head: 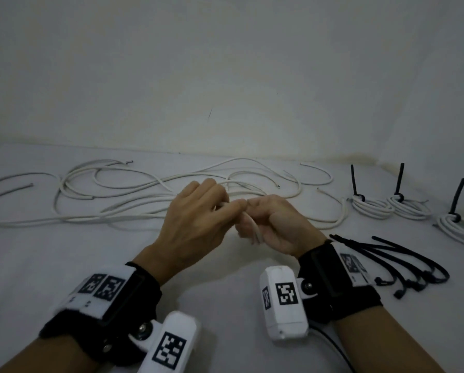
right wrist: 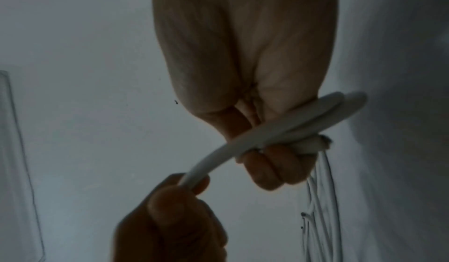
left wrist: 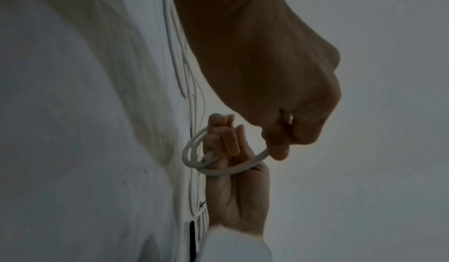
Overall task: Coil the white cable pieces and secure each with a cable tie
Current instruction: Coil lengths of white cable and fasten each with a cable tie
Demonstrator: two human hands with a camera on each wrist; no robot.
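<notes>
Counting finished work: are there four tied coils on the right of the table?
No, three tied coils lie there, each with a black tie sticking up.

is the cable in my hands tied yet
Not tied: the white cable loops loosely around the right hand, no cable tie on it.

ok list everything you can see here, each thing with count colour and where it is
cable being coiled: 1, white, looped in both hands
loose cables: several, count unclear, white, spread across the far side of the surface
tied coils: 3, white with black ties, far right
spare cable ties: several, black, beside the right wrist
surface: 1, white
wall: 1, white, behind
wrist cameras: 2, white, on black straps
left hand: grips the cable
right hand: holds the loops
</notes>
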